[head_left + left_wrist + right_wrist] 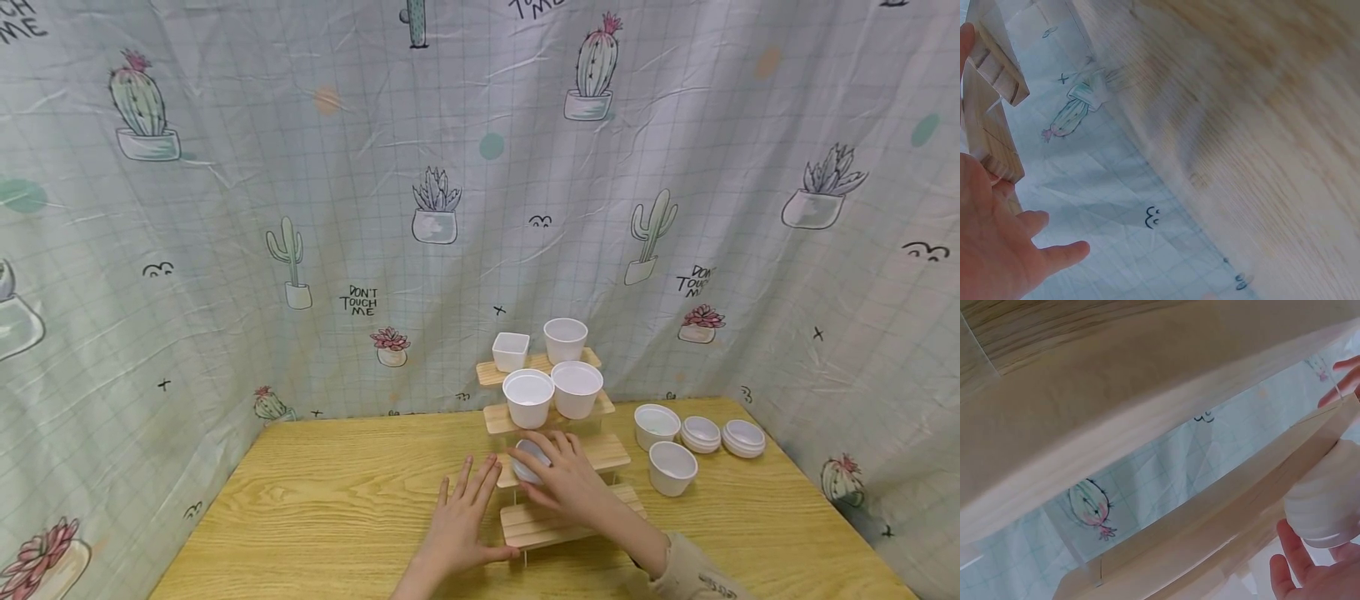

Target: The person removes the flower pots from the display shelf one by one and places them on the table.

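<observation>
A tiered wooden stand with several steps stands at the front middle of the table. On its second step from the bottom sits a small round white pot, and my right hand grips it with the fingers over its rim and side. The right wrist view shows the same ridged white pot against the fingers. At the stand's left side my left hand has its fingers spread straight, the thumb by the lowest step's edge. In the left wrist view that hand lies against the step ends.
Two white pots fill the step above. On the top step are a square white pot and a round one. Right of the stand, several more white pots rest on the wooden table. A cactus-print curtain surrounds the table.
</observation>
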Available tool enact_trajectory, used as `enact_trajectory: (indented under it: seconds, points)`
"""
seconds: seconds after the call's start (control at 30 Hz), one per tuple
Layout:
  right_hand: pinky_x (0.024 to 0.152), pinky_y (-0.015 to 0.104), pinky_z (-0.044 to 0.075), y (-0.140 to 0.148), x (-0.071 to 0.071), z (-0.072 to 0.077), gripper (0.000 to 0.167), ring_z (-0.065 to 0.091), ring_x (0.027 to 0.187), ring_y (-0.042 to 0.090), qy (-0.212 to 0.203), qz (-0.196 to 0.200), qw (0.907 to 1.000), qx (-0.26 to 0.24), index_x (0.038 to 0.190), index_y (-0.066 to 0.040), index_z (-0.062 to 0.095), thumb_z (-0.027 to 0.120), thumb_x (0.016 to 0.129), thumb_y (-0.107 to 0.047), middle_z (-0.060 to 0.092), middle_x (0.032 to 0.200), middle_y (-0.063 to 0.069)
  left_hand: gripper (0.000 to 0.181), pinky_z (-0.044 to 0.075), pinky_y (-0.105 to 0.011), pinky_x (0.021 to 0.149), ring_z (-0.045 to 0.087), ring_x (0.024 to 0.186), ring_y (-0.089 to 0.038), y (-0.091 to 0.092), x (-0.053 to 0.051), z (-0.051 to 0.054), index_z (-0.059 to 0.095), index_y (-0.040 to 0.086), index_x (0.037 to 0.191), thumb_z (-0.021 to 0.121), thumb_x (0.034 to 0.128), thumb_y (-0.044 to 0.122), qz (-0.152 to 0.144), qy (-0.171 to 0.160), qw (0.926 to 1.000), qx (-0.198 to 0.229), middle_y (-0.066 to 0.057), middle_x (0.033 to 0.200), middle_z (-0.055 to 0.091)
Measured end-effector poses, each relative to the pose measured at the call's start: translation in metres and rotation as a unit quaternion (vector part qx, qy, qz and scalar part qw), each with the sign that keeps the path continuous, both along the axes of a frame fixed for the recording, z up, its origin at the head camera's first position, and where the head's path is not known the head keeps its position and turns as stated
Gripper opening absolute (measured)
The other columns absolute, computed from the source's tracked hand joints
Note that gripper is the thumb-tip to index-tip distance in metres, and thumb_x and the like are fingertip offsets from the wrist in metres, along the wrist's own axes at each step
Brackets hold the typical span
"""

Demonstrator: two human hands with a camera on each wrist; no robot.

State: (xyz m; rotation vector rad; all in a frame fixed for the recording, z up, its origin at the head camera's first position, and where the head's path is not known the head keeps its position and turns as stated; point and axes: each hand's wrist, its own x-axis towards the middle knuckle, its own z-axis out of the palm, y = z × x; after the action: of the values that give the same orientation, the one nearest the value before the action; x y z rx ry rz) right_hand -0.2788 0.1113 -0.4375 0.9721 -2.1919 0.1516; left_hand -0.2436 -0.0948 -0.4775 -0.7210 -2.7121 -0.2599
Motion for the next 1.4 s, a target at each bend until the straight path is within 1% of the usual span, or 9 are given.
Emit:
enact_trajectory:
  seconds: [0.1,0.3,0.47,0.77,1.17,1.23,1.3,1.4]
  points:
    - [0.078,0.039,0.040,0.001,0.001,0.000,0.052,0.048,0.097,0.022,0.005,0.008,0.9999,-0.008,0.122,-0.025,0.053,0.068,0.073,-0.037,0.050,0.124,0.005,0.112,0.028,-0.064,0.098,0.017,0.136,-0.034,0.000,0.000,0.000,0.012,0.018,0.144,0.058,0.0591,0.074,0.000,0.004,1.0000,-0.001,-0.001,0.151,0.017]
    - [0.078,0.039,0.040,0.002,0.003,0.000,0.051,0.049,0.094,0.022,0.007,0.017,0.9997,-0.014,0.120,-0.022,0.055,0.069,0.073,-0.035,0.052,0.121,0.006,0.111,0.029,-0.063,0.098,0.017,0.137,-0.033,0.000,0.001,0.001,0.013,0.018,0.144,0.058,0.0591,0.074,0.003,0.005,1.0000,-0.004,0.002,0.151,0.013]
    - [0.078,0.039,0.039,0.003,0.003,0.000,0.051,0.048,0.095,0.022,0.007,0.016,0.9997,-0.014,0.120,-0.023,0.055,0.070,0.072,-0.034,0.051,0.121,0.006,0.111,0.029,-0.063,0.097,0.017,0.137,-0.033,0.000,0.001,0.002,0.013,0.018,0.144,0.058,0.0592,0.074,0.002,0.002,1.0000,-0.002,0.003,0.151,0.012]
    - [0.079,0.041,0.039,0.006,0.006,-0.002,0.055,0.047,0.096,0.023,-0.001,0.013,0.9998,-0.012,0.122,-0.024,0.053,0.071,0.071,-0.035,0.049,0.125,0.007,0.111,0.029,-0.063,0.097,0.016,0.137,-0.033,0.000,0.002,0.004,0.013,0.018,0.144,0.058,0.0596,0.074,0.004,-0.013,0.9999,0.000,0.004,0.152,0.011]
    - [0.081,0.042,0.040,0.013,0.012,0.000,0.053,0.047,0.097,0.023,0.002,0.012,0.9999,0.000,0.121,-0.026,0.054,0.070,0.072,-0.036,0.052,0.120,0.006,0.111,0.030,-0.064,0.096,0.018,0.136,-0.034,0.001,0.002,0.003,0.013,0.018,0.144,0.059,0.0594,0.073,0.002,-0.004,1.0000,0.001,0.002,0.151,0.012]
    - [0.081,0.042,0.040,0.015,0.012,0.000,0.046,0.047,0.096,0.023,0.006,0.015,0.9999,0.002,0.121,-0.025,0.054,0.063,0.079,-0.041,0.052,0.119,0.007,0.111,0.030,-0.064,0.096,0.017,0.136,-0.034,0.001,0.002,0.003,0.013,0.018,0.144,0.059,0.0593,0.073,0.002,-0.004,1.0000,0.001,0.003,0.151,0.012]
    - [0.081,0.043,0.039,0.017,0.013,0.000,0.041,0.047,0.096,0.022,0.007,0.019,0.9998,0.002,0.121,-0.025,0.054,0.050,0.086,-0.046,0.053,0.118,0.007,0.111,0.030,-0.064,0.096,0.018,0.136,-0.034,0.001,0.002,0.003,0.013,0.018,0.144,0.059,0.0590,0.073,0.002,-0.002,1.0000,0.000,0.003,0.151,0.012]
    - [0.081,0.043,0.039,0.020,0.015,0.000,0.047,0.048,0.097,0.023,0.003,0.019,0.9998,0.002,0.121,-0.025,0.054,0.032,0.090,-0.052,0.053,0.118,0.006,0.112,0.030,-0.064,0.096,0.019,0.136,-0.035,0.001,0.001,0.002,0.014,0.017,0.144,0.059,0.0588,0.073,0.001,0.001,1.0000,0.001,0.003,0.151,0.012]
